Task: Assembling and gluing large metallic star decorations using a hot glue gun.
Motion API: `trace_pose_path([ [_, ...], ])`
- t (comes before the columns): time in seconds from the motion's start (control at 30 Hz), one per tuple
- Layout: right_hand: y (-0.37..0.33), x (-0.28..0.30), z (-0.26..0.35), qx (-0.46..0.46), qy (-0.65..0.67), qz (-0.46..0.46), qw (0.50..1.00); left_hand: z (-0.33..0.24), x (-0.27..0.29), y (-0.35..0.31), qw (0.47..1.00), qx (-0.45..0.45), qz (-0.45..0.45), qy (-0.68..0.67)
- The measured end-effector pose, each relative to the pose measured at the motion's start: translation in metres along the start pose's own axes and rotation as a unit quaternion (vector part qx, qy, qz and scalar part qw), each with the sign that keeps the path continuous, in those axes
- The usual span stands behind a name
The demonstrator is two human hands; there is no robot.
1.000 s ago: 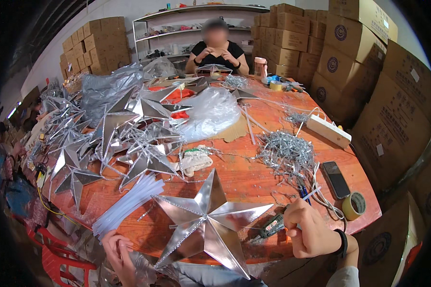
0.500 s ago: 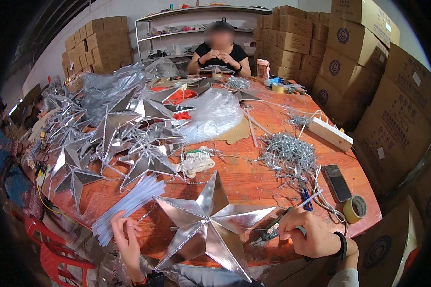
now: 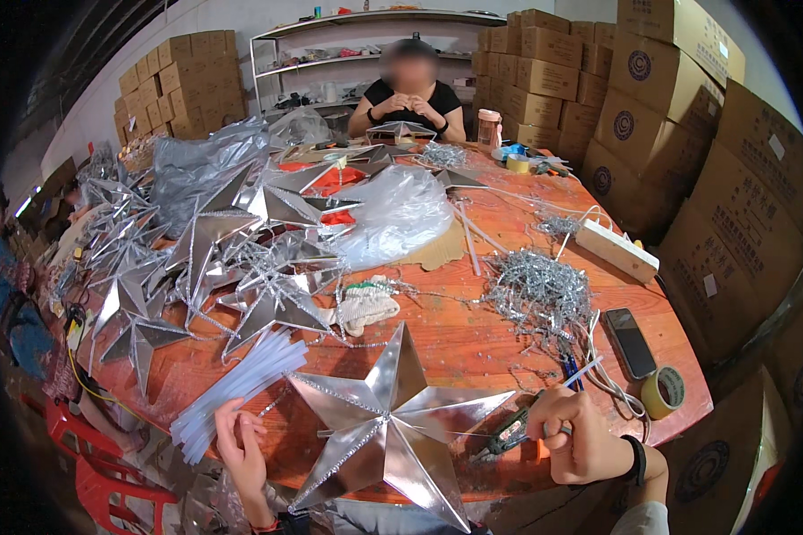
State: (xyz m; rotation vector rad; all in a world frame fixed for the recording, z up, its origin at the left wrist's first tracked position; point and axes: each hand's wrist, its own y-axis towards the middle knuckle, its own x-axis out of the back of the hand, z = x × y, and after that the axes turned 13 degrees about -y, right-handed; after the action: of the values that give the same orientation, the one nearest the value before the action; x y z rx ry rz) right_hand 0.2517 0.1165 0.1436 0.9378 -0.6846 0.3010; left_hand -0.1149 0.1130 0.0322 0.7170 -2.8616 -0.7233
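Note:
A large silver six-pointed star (image 3: 408, 412) with folded facets lies at the table's near edge, in front of me. Sparkly silver trim runs along two of its ridges up to the centre. From the upper left point a loose end of silver trim (image 3: 275, 403) reaches my left hand (image 3: 241, 446), whose curled fingers close on it. To the star's right, my right hand (image 3: 573, 437) grips a dark glue gun (image 3: 512, 432); a whitish glue stick (image 3: 583, 371) sticks out behind. A thin glue thread stretches between the star's centre and the nozzle.
White glue sticks (image 3: 241, 383) lie bundled beside my left hand. Silver stars (image 3: 277, 303) pile at the left, with a glove (image 3: 366, 308) nearby. A tangle of silver trim (image 3: 540, 290), phone (image 3: 629, 342), tape roll (image 3: 662, 390) and power strip (image 3: 616, 251) sit right. Opposite sits a person.
My right hand and the glue gun have moved slightly down and right, away from the star; an orange part shows now. My left hand has moved slightly right.

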Motion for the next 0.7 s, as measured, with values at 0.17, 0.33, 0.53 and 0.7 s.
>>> trace_pose_path([
  [0.17, -0.001, 0.0, -0.002, -0.017, -0.047, 0.001, 0.999, 0.004, 0.002, -0.002, 0.998, -0.044, -0.023, 0.041],
  [0.33, -0.003, -0.001, -0.006, 0.006, -0.095, -0.033, 0.995, -0.004, -0.009, -0.003, 0.992, -0.047, -0.043, 0.112],
  [0.53, 0.003, 0.004, -0.012, 0.027, -0.146, -0.006, 0.989, -0.002, -0.01, -0.003, 0.99, -0.045, -0.086, 0.1],
  [0.7, 0.0, 0.002, -0.015, -0.027, -0.104, -0.037, 0.994, 0.004, -0.005, -0.004, 0.985, -0.008, -0.119, 0.124],
])
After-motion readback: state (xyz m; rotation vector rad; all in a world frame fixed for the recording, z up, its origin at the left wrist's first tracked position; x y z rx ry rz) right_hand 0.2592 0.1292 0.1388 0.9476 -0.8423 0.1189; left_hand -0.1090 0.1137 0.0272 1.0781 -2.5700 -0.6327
